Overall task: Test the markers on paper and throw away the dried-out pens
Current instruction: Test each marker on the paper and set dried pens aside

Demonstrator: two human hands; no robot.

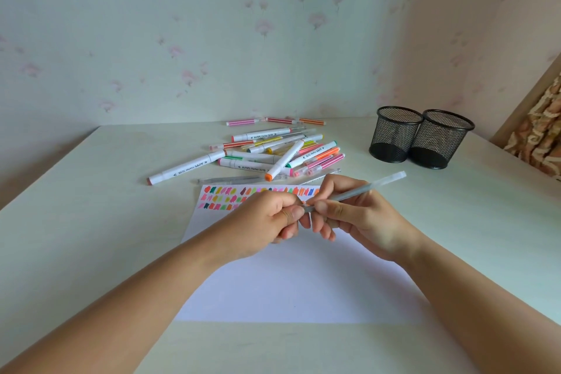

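A room in a home, seemingly: pale floral wallpaper covers the walls behind a white table, two black mesh pen cups stand on that table, and patterned fabric shows beyond its right edge.

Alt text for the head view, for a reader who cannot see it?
Two hands hold a grey pen above a white sheet of paper: the right hand grips its barrel, the left hand pinches its near end. Rows of colour swatches mark the sheet's far edge; beyond lie a pile of markers and, to the right, two black mesh cups.
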